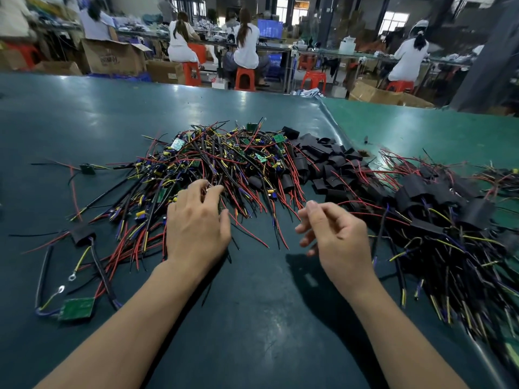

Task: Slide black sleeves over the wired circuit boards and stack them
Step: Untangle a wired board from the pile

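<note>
Both hands are held over a green bench (84, 113) strewn with wired circuit boards.

The left hand (196, 220) is laid with relaxed fingers on the near edge of the unsleeved board heap (219, 161). The right hand (334, 231) is held loosely curled, with nothing gripped. Loose black sleeves (317, 155) are piled behind it; the sleeved stack (438, 209) is seen at right.

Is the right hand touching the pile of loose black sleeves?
Apart. The head view shows bare green table between the right hand and the loose black sleeves.
</note>
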Demonstrator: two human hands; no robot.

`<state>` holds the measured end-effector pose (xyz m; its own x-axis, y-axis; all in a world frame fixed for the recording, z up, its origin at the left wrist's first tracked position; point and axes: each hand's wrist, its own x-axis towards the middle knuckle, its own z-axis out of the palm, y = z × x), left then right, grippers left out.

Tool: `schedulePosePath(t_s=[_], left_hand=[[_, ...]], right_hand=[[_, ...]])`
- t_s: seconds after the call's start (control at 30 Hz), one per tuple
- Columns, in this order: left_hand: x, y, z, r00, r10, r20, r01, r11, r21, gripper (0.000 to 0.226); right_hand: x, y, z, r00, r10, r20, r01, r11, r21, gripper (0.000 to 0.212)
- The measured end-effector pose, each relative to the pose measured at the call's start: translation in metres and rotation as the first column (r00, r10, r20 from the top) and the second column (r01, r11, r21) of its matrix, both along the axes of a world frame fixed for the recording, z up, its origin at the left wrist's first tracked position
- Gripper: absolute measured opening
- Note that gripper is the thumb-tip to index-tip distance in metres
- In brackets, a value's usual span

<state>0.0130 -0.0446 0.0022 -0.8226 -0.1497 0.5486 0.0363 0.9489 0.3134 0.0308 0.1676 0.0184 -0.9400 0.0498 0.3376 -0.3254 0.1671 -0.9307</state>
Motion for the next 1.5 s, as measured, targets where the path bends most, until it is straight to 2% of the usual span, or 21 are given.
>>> schedulePosePath(t_s=[0.17, 0.23, 0.4, 0.5, 0.67, 0.77, 0.83, 0.9, 0.93, 1.0, 1.03, 1.1, 1.17, 1.23, 1.3, 1.37, 1.5], left_hand=[[-0.005, -0.007, 0.003, 0.998, 0.045, 0.033, -0.045, 0.999, 0.011, 0.033], [-0.005, -0.007, 0.005, 0.998, 0.048, 0.037, -0.049, 0.998, 0.028, 0.030], [-0.008, -0.009, 0.003, 0.997, 0.056, 0.055, -0.058, 0.998, 0.037, 0.037], [-0.010, -0.012, 0.004, 0.998, 0.060, -0.008, -0.058, 0.990, 0.130, 0.024], [-0.013, -0.012, 0.003, 0.993, 0.107, -0.053, -0.087, 0.950, 0.302, 0.021], [-0.009, -0.009, 0.009, 0.981, 0.111, -0.162, -0.042, 0.925, 0.376, 0.019], [-0.001, -0.001, 0.016, 0.944, 0.026, -0.329, 0.079, 0.950, 0.301, 0.017], [0.010, 0.012, 0.020, 0.850, -0.202, -0.486, 0.284, 0.954, 0.099, 0.016], [0.015, 0.019, 0.019, 0.790, -0.343, -0.509, 0.399, 0.917, 0.001, 0.016], [0.022, 0.031, 0.018, 0.685, -0.556, -0.471, 0.560, 0.815, -0.148, 0.014], [0.024, 0.034, 0.017, 0.654, -0.613, -0.444, 0.600, 0.777, -0.189, 0.014], [0.024, 0.036, 0.016, 0.626, -0.664, -0.408, 0.645, 0.735, -0.208, 0.019], [0.025, 0.034, 0.016, 0.631, -0.670, -0.392, 0.674, 0.723, -0.153, 0.022], [0.027, 0.031, 0.017, 0.652, -0.636, -0.413, 0.681, 0.731, -0.051, 0.021], [0.025, 0.026, 0.018, 0.685, -0.590, -0.428, 0.663, 0.748, 0.032, 0.018], [0.019, 0.022, 0.020, 0.746, -0.544, -0.384, 0.598, 0.801, 0.025, 0.012], [-0.018, 0.024, 0.032, 0.856, -0.512, -0.070, 0.505, 0.858, -0.088, 0.012]], right_hand=[[-0.001, -0.009, -0.011, 0.999, 0.042, -0.003, -0.041, 0.984, 0.172, 0.030], [-0.003, -0.011, -0.014, 0.999, 0.048, 0.010, -0.049, 0.981, 0.189, 0.033], [-0.006, -0.014, -0.019, 0.999, 0.039, 0.009, -0.040, 0.974, 0.224, 0.033], [-0.008, -0.016, -0.020, 1.000, 0.023, -0.009, -0.020, 0.971, 0.240, 0.032], [-0.012, -0.016, -0.019, 0.999, 0.020, -0.031, -0.012, 0.968, 0.249, 0.033], [-0.011, -0.016, -0.018, 1.000, -0.008, -0.010, 0.010, 0.980, 0.199, 0.031], [-0.011, -0.016, -0.015, 0.999, -0.049, -0.016, 0.051, 0.988, 0.148, 0.029], [-0.011, -0.015, -0.010, 0.999, -0.047, 0.008, 0.047, 0.999, 0.002, 0.029], [-0.011, -0.014, -0.006, 0.999, 0.005, 0.047, 0.000, 0.995, -0.103, 0.032], [-0.010, -0.010, -0.001, 0.975, 0.193, 0.113, -0.157, 0.951, -0.266, 0.039], [-0.009, -0.009, 0.000, 0.956, 0.269, 0.116, -0.223, 0.926, -0.304, 0.038], [-0.008, -0.006, 0.002, 0.940, 0.328, 0.093, -0.281, 0.900, -0.332, 0.029], [-0.005, -0.003, 0.007, 0.937, 0.339, 0.086, -0.290, 0.889, -0.354, 0.022], [-0.003, 0.002, 0.010, 0.958, 0.286, 0.028, -0.259, 0.903, -0.344, 0.015], [0.000, 0.005, 0.012, 0.991, 0.095, -0.098, -0.118, 0.958, -0.263, 0.004], [0.000, 0.006, 0.014, 0.985, -0.082, -0.150, 0.033, 0.952, -0.305, 0.005], [-0.002, 0.006, 0.019, 0.961, -0.255, -0.108, 0.169, 0.850, -0.500, 0.012]])
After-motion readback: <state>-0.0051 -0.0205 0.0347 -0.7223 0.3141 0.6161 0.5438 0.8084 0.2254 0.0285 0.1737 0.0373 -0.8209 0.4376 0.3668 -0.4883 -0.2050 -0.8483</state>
